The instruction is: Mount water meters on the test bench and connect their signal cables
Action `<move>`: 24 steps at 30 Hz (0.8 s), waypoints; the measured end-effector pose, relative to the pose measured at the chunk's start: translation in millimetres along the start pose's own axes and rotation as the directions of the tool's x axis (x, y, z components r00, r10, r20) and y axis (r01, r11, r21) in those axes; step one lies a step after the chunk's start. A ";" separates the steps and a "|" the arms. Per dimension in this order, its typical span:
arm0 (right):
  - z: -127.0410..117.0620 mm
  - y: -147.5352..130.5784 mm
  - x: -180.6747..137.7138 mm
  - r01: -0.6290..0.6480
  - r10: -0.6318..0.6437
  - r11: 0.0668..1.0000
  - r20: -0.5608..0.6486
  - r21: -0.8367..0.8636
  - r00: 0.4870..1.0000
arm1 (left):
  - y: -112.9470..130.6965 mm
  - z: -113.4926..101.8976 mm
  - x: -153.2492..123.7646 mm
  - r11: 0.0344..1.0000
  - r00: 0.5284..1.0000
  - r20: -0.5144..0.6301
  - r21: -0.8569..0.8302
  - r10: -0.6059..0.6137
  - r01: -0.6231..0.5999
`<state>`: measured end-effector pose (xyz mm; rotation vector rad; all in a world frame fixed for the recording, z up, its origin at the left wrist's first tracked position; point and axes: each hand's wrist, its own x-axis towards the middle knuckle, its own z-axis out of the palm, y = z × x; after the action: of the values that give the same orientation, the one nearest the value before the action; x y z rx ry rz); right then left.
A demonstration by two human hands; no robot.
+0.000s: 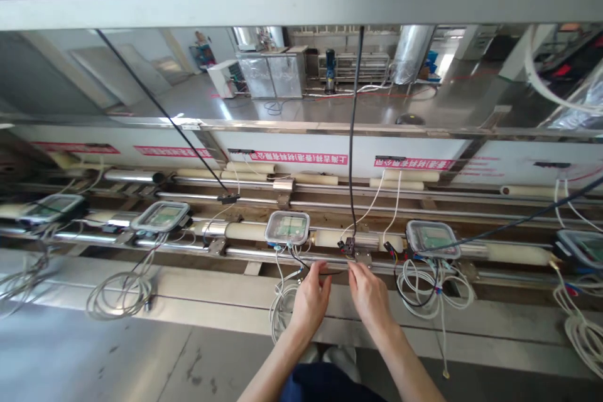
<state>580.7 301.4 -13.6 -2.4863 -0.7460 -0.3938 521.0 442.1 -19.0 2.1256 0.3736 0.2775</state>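
My left hand (311, 298) is closed in a pinch on a thin black wire (330, 272) below the middle meter (287, 227), a square clear-lidded unit mounted on a cream pipe section (330, 239). My right hand (370, 295) pinches the other end of that wire, just beneath a small black clip connector (349, 245) on the pipe. A black cable (354, 132) hangs down from above to that clip. White wires run from the pipe up to a black strip (390, 158).
Similar meters sit along the rail: at left (161, 216), far left (51, 207), right (432, 239) and far right (581, 246). Coiled white cables (120, 294) (426, 286) (584, 330) hang over the steel ledge (211, 304). A glass panel with red labels (299, 157) stands behind.
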 end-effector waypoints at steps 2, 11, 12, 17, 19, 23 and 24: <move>1.1 -0.4 -6.2 0.043 -0.043 0.997 -0.010 0.069 0.999 | -16.6 -8.2 -23.1 0.998 0.998 -0.027 0.014 -0.059 0.059; 33.4 -41.0 -39.8 0.184 -0.209 0.951 0.079 0.250 0.975 | -77.7 -65.3 -123.0 0.947 0.924 -0.208 -0.055 -0.321 0.317; 39.9 -52.6 -42.9 0.199 -0.229 0.944 0.087 0.261 0.970 | -84.3 -74.2 -129.0 0.945 0.919 -0.222 -0.068 -0.326 0.319; 80.2 -141.8 -57.6 0.268 -0.310 0.921 0.119 0.282 0.943 | -128.6 -137.8 -161.7 0.936 0.885 -0.306 -0.122 -0.352 0.330; 98.2 -188.7 -64.3 0.305 -0.353 0.912 0.145 0.275 0.924 | -152.7 -173.1 -181.0 0.928 0.868 -0.328 -0.147 -0.373 0.343; 129.6 -280.5 -76.7 0.362 -0.439 0.880 0.236 0.306 0.867 | -202.7 -249.5 -223.7 0.902 0.823 -0.368 -0.184 -0.432 0.391; 136.0 -299.5 -78.4 0.356 -0.445 0.878 0.270 0.320 0.854 | -213.8 -266.8 -232.6 0.893 0.808 -0.379 -0.188 -0.451 0.410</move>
<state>361.6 557.4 -41.8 -2.1582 -1.3811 -0.0012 181.4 673.4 -65.8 1.8099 1.0582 0.4695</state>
